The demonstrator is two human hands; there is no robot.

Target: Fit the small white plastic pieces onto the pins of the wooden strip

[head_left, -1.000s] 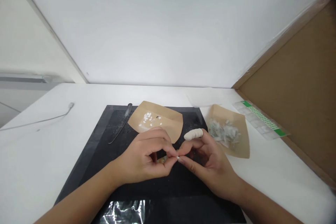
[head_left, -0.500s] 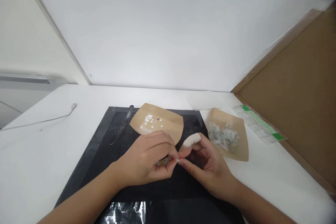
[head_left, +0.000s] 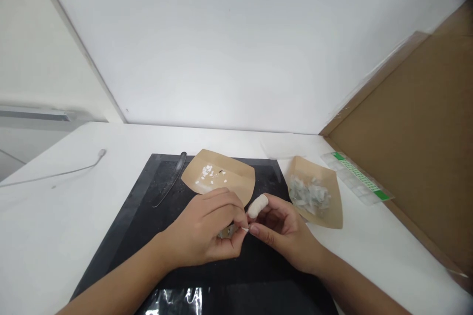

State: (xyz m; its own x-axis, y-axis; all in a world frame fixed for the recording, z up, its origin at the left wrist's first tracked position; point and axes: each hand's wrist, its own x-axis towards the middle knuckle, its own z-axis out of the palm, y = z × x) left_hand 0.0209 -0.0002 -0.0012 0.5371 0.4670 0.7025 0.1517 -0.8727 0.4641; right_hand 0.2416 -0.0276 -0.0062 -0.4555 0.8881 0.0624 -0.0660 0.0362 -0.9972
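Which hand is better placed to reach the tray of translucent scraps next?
Right, probably. The right hand is nearer the brown tray of translucent scraps; the left hand is farther off and appears to pinch a small white piece. Whether the right grips it too is unclear.

The left hand (head_left: 207,229) is hiding the near edge of the kraft-paper tray (head_left: 238,172); the white sliver (head_left: 245,229) at its fingertips is appearing too small to identify. The frame's bottom is cutting off both forearms (head_left: 121,275).

Bright, glare on black mat (head_left: 254,270), upper-right corner dark
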